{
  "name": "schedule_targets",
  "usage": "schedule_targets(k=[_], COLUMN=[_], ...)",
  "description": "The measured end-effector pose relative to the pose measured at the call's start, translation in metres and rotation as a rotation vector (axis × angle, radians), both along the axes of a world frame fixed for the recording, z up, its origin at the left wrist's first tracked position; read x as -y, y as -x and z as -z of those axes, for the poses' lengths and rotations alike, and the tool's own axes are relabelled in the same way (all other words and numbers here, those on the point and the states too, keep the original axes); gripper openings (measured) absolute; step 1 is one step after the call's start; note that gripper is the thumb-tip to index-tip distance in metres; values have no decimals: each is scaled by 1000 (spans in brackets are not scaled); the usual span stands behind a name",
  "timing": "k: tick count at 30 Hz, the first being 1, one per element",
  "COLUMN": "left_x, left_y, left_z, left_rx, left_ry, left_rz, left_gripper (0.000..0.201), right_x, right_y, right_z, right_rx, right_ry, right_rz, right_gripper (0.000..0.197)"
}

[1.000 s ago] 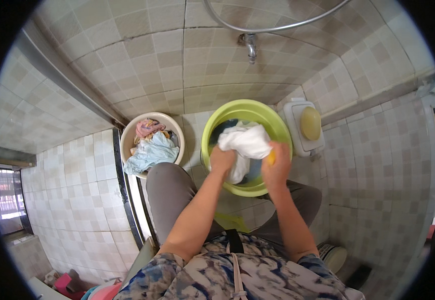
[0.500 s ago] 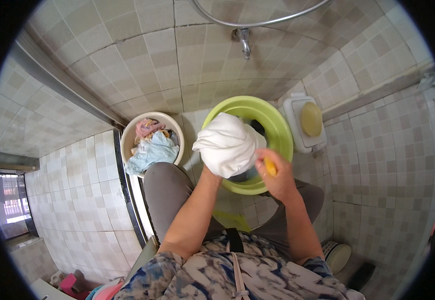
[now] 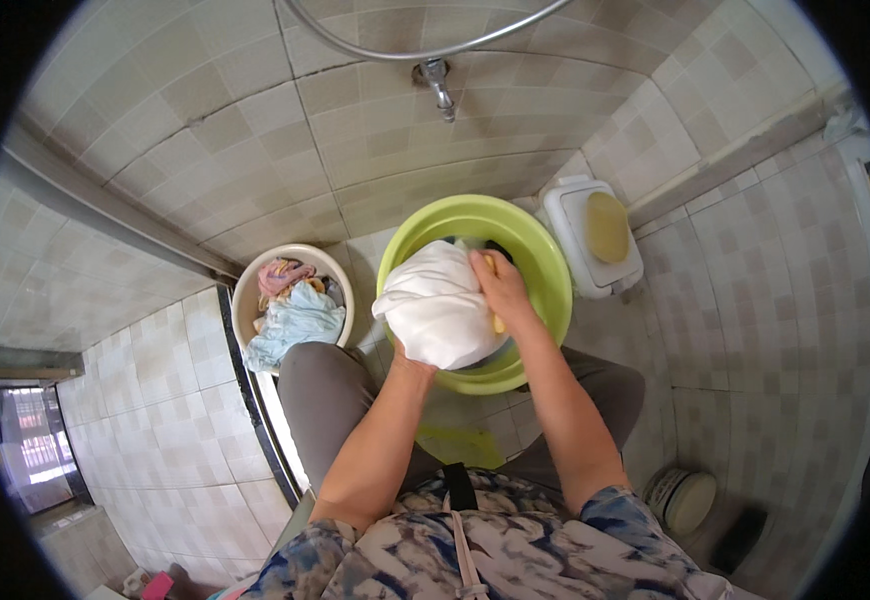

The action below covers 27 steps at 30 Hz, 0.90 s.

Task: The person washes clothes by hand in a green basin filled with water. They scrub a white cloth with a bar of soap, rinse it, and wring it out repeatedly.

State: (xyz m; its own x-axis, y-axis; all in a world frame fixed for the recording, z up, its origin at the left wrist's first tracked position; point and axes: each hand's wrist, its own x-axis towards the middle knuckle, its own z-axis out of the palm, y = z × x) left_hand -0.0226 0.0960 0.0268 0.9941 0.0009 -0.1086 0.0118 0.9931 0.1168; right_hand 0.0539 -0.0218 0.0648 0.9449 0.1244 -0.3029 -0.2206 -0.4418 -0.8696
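Note:
A bunched white cloth (image 3: 433,310) is raised over a lime-green basin (image 3: 559,300). My left hand (image 3: 413,362) holds it from below, its fingers hidden under the folds. My right hand (image 3: 507,290) is closed around a yellow-handled brush (image 3: 498,324), pressed to the right side of the cloth; the brush's head is mostly hidden. Dark fabric (image 3: 496,247) shows inside the basin behind the cloth.
To the left stands a beige basin (image 3: 239,315) with pink and pale blue clothes (image 3: 297,318). A white lidded bin (image 3: 566,222) bears a yellow oval object (image 3: 608,228). A tap (image 3: 439,92) and a metal hose (image 3: 405,54) are on the far wall. A round tub (image 3: 690,502) sits at the lower right.
My right hand has moved forward and left, from the basin's near right side onto the cloth, with the brush in it. The view has shifted slightly. My left hand still supports the cloth.

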Motion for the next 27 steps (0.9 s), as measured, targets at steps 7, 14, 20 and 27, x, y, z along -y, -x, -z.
schedule_targets(k=[7, 14, 20, 27], left_x=[5, 12, 10, 12], left_y=[-17, -26, -28, -16], left_z=[-39, -51, -55, 1], left_rx=[101, 145, 154, 44], left_ry=[-2310, -2345, -2390, -719], left_rz=[-15, 14, -12, -30], left_gripper=[37, 29, 34, 46], right_x=[126, 210, 201, 192], right_y=[-53, -148, -154, -143], right_z=[-25, 13, 12, 14], right_rx=[-185, 374, 166, 215], right_ry=[-351, 587, 799, 915], right_rz=[387, 108, -12, -16], right_gripper=[36, 61, 64, 58])
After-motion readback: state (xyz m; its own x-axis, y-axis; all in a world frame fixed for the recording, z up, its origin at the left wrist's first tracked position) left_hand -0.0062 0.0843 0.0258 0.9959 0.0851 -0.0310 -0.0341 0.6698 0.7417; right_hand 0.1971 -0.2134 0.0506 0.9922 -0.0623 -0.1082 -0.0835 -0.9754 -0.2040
